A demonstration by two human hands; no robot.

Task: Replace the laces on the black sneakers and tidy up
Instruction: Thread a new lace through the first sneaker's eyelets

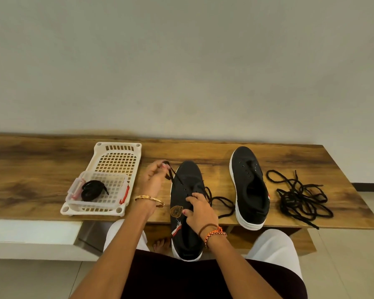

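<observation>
A black sneaker (187,180) with a white sole lies toe away from me, its heel hanging over the table's front edge. My left hand (154,180) pinches one end of a black lace (175,176) and holds it taut up and left from an eyelet. My right hand (200,212) grips the sneaker's side near the tongue. The lace's other part (224,203) trails right of the shoe. A second black sneaker (249,186) without laces stands to the right. A tangle of loose black laces (300,195) lies further right.
A white slotted basket (117,152) sits at the left of the wooden table (30,169). Inside it is a small clear box (73,190) with red clips holding a coiled black lace (93,190). A wall stands right behind the table. A tiled floor lies below at the right.
</observation>
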